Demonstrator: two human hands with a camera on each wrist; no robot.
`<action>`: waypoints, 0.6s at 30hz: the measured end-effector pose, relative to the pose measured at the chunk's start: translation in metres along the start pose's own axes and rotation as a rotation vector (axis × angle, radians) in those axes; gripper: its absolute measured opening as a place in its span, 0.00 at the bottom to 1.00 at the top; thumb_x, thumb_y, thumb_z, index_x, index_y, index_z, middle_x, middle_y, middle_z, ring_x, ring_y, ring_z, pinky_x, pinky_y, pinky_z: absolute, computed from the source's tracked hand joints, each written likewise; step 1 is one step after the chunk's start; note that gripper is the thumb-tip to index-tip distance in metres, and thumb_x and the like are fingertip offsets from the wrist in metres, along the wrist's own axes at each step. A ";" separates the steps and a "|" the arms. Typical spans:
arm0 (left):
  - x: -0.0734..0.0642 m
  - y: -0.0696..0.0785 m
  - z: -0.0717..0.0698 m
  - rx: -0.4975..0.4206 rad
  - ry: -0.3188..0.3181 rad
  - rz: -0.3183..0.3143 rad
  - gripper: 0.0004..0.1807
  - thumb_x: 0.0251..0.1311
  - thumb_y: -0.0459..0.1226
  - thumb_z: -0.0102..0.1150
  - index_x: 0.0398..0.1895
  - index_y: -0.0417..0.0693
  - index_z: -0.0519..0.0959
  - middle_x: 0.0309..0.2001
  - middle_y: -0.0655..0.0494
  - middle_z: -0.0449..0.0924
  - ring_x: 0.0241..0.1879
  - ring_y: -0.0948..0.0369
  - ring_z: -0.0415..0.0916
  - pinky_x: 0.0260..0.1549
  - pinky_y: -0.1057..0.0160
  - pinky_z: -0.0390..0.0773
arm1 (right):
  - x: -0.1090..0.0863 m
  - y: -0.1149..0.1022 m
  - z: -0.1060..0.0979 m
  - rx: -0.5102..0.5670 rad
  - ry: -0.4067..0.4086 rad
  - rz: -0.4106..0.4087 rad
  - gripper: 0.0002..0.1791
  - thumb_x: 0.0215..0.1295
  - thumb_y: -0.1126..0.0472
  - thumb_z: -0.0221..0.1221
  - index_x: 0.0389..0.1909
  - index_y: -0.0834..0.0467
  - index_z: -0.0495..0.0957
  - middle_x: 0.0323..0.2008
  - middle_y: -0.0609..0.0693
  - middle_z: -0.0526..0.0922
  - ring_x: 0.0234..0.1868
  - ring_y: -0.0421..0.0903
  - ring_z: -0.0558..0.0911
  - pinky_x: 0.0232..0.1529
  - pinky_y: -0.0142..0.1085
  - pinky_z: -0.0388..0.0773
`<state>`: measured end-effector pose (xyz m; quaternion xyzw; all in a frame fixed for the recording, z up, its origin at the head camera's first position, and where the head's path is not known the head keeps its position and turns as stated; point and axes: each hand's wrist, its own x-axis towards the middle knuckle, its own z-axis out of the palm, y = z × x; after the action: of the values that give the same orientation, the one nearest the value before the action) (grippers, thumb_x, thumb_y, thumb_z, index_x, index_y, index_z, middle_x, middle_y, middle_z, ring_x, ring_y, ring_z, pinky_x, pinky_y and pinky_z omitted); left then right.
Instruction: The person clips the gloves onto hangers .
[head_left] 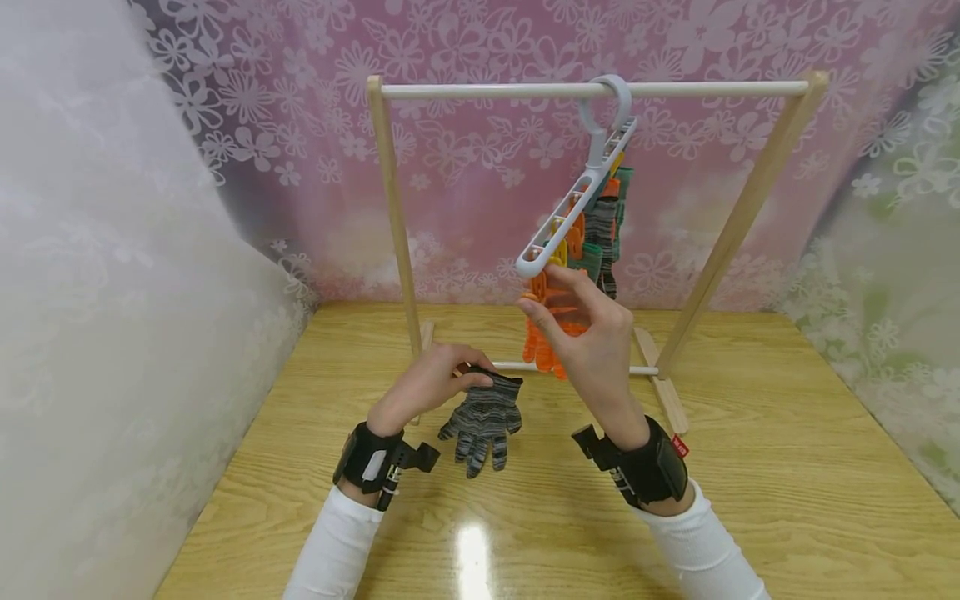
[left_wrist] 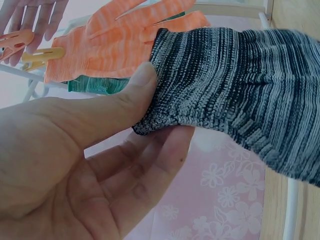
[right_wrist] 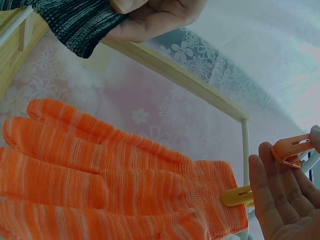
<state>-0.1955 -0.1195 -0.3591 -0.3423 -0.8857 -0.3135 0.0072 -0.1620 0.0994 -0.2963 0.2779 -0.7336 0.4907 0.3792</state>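
Observation:
My left hand pinches the cuff of a grey-and-black striped knit glove between thumb and fingers. The glove hangs fingers-down, left of the hanger. My right hand is raised at the near end of a pale grey clip hanger. Its thumb and a finger are on an orange clothespin there, with the other fingers stretched out behind. Beside that clothespin, a yellow clothespin grips the cuff of an orange knit glove, which the right hand partly covers in the head view.
The hanger hooks over the white bar of a wooden stand. Farther along it hang a green glove and another grey striped glove, overlapping. The stand's foot rests on the wood-grain table. Floral cloth backs the scene.

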 end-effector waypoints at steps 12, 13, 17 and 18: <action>0.000 0.001 -0.002 -0.055 0.050 0.076 0.10 0.69 0.38 0.61 0.49 0.52 0.88 0.40 0.59 0.85 0.34 0.68 0.78 0.34 0.70 0.79 | 0.000 -0.001 0.000 0.006 0.001 -0.002 0.25 0.57 0.71 0.72 0.57 0.62 0.82 0.44 0.57 0.88 0.35 0.52 0.87 0.40 0.25 0.83; 0.000 0.002 -0.002 -0.068 0.057 0.081 0.10 0.69 0.38 0.62 0.49 0.52 0.89 0.41 0.59 0.85 0.36 0.67 0.79 0.35 0.69 0.80 | 0.000 -0.001 0.000 0.006 0.000 -0.002 0.25 0.56 0.72 0.72 0.57 0.62 0.82 0.44 0.57 0.88 0.35 0.52 0.87 0.40 0.26 0.83; -0.001 0.005 -0.004 -0.080 0.065 0.088 0.10 0.67 0.36 0.64 0.47 0.51 0.89 0.41 0.57 0.85 0.39 0.64 0.81 0.38 0.69 0.83 | 0.001 -0.001 0.000 0.007 -0.002 0.001 0.25 0.57 0.71 0.72 0.57 0.62 0.82 0.44 0.57 0.88 0.35 0.52 0.87 0.40 0.26 0.83; -0.001 0.006 -0.004 -0.066 0.065 0.092 0.10 0.66 0.35 0.65 0.48 0.50 0.89 0.41 0.57 0.85 0.39 0.64 0.81 0.39 0.69 0.83 | 0.001 -0.001 0.000 0.006 -0.002 0.001 0.25 0.57 0.71 0.72 0.57 0.62 0.81 0.44 0.57 0.88 0.35 0.52 0.87 0.40 0.26 0.83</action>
<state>-0.1919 -0.1191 -0.3525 -0.3722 -0.8575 -0.3529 0.0391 -0.1613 0.0985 -0.2951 0.2793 -0.7327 0.4929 0.3772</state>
